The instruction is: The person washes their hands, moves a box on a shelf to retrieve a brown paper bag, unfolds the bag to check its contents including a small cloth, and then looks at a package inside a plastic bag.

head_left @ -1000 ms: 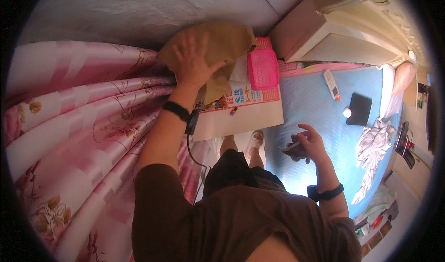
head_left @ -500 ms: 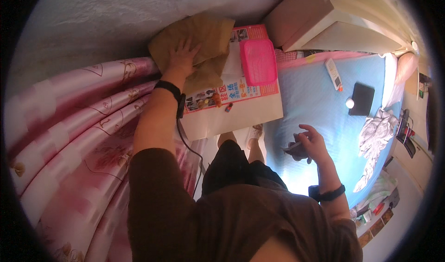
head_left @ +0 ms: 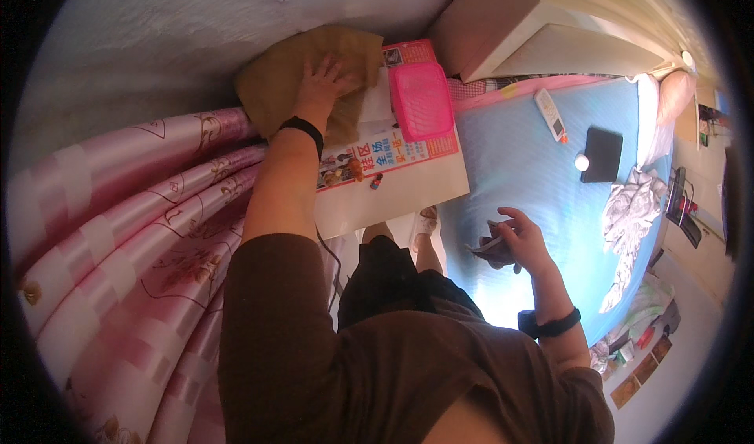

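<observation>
My left hand (head_left: 320, 90) lies with spread fingers on a brown-olive cloth (head_left: 271, 75) at the far left of a small table, against the wall. My right hand (head_left: 521, 238) is closed on a small dark grey cloth (head_left: 495, 249), held in the air at the near edge of the bed. Next to the brown cloth stands a pink plastic basket (head_left: 422, 102). Under it a printed red-and-white sheet (head_left: 444, 145) covers part of the pale tabletop (head_left: 393, 196). A little orange-brown object (head_left: 356, 169) and a small dark red-and-blue item (head_left: 376, 181) lie near the sheet's edge.
The bed (head_left: 503, 161) with a blue cover fills the right side. On it are a white remote control (head_left: 550, 115), a black tablet-like slab (head_left: 602, 155), a white round object (head_left: 581, 162) and a crumpled grey cloth (head_left: 632, 208). Pink curtains (head_left: 118, 200) hang at left.
My left hand has slid slightly up and right over the brown cloth, its fingers now more spread. The view has shifted a little. My right hand still holds the grey cloth.
</observation>
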